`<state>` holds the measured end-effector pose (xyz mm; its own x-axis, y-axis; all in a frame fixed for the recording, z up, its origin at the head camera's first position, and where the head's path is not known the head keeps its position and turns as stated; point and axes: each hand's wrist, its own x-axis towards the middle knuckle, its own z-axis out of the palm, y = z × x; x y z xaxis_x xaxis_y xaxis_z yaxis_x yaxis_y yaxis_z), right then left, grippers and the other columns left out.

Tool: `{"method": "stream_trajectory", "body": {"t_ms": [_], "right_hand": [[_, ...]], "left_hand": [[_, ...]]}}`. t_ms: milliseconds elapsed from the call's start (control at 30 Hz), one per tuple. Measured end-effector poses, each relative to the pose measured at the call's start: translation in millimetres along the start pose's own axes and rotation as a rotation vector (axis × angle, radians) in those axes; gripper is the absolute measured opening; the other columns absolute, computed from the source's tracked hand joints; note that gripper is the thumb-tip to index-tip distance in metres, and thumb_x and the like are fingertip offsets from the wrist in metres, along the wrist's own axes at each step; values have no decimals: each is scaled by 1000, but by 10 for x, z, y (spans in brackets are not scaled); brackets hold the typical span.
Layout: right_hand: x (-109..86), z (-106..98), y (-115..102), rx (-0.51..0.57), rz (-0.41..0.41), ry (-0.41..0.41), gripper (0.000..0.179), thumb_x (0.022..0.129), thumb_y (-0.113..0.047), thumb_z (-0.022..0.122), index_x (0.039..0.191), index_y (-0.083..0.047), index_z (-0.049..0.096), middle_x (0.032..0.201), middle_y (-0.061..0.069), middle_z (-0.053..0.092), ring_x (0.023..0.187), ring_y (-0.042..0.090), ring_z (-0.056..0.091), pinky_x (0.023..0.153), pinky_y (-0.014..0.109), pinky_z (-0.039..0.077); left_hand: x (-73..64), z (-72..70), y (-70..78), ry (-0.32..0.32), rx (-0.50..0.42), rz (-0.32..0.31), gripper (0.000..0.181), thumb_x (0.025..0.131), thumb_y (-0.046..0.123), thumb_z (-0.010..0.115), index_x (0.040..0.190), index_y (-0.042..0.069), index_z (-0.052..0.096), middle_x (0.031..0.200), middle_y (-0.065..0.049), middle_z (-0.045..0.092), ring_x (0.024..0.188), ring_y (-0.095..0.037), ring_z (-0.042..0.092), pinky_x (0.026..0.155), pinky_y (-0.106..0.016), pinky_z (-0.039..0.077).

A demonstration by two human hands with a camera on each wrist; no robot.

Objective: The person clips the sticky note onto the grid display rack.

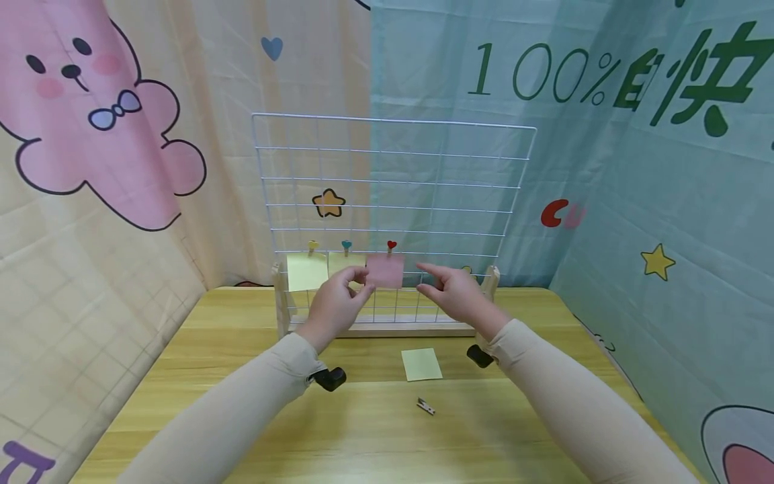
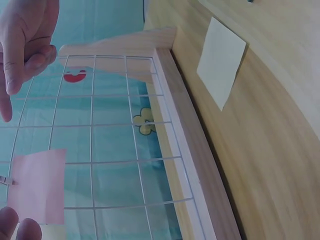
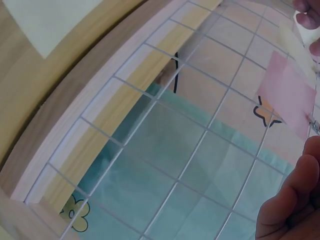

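A pink sticky note (image 1: 385,271) hangs on the white wire grid (image 1: 393,183) under a red heart clothespin (image 1: 392,246). My left hand (image 1: 340,302) is at the note's left edge, thumb and index fingertips a little apart and overlapping that edge. It partly covers a yellow sticky note (image 1: 347,261) held by a blue heart clothespin (image 1: 347,246). Farther left, another yellow note (image 1: 307,272) hangs from a yellow clothespin (image 1: 312,247). To the right of the pink note, my right hand (image 1: 462,296) hovers before the grid, index finger extended, thumb apart, holding nothing.
On the wooden table (image 1: 272,430) lie a loose yellow sticky note (image 1: 422,364) and, nearer me, a small clothespin (image 1: 426,406). The grid stands in a wooden base (image 1: 405,331) at the back of the table, with printed curtains (image 1: 665,202) behind and beside it.
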<state>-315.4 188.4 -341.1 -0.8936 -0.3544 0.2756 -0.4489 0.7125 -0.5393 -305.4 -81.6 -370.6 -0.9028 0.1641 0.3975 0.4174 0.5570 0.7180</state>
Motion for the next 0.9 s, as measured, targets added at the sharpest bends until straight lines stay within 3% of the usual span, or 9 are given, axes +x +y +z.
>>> {"method": "stream_trajectory", "body": {"t_ms": [100, 267, 433, 500, 600, 900], "right_hand": [[-58, -4, 39, -6, -5, 2, 53, 104, -28, 68, 155, -17, 54, 61, -4, 45, 52, 12, 37, 52, 28, 35], [-164, 2, 109, -30, -36, 14, 54, 104, -24, 69, 154, -10, 55, 71, -2, 61, 59, 12, 48, 56, 29, 44], [-295, 22, 182, -109, -48, 60, 52, 103, -26, 69, 150, -8, 58, 108, 10, 74, 97, 26, 68, 85, 45, 59], [-352, 32, 221, -145, -39, 73, 52, 103, -29, 69, 150, -8, 58, 128, 15, 70, 119, 33, 66, 100, 53, 56], [-429, 49, 281, -181, -45, 91, 53, 103, -30, 70, 149, -7, 58, 145, 21, 61, 135, 43, 57, 110, 61, 49], [-636, 93, 428, -237, -96, 154, 55, 100, -29, 73, 146, -3, 60, 162, 25, 43, 147, 50, 42, 115, 69, 40]], "left_hand": [[-33, -1, 2, -15, 30, 16, 43, 104, 34, 68, 142, 14, 63, 129, -2, 69, 89, -18, 66, 68, -34, 57], [-99, 3, -15, -42, 98, 42, 47, 104, 37, 68, 144, 13, 61, 136, -4, 67, 115, -25, 68, 93, -44, 60], [-168, 4, -30, -61, 164, 70, 50, 103, 41, 68, 145, 14, 62, 142, -5, 66, 131, -29, 64, 105, -50, 56], [-197, 3, -36, -68, 195, 85, 51, 103, 43, 68, 145, 15, 62, 144, -4, 65, 135, -29, 62, 107, -50, 55], [-242, -1, -48, -89, 238, 105, 54, 102, 45, 68, 146, 15, 61, 147, -3, 64, 139, -29, 60, 110, -50, 53], [-363, 9, -106, -134, 347, 169, 63, 100, 51, 68, 150, 13, 57, 153, -5, 59, 144, -30, 55, 117, -51, 47]]}}
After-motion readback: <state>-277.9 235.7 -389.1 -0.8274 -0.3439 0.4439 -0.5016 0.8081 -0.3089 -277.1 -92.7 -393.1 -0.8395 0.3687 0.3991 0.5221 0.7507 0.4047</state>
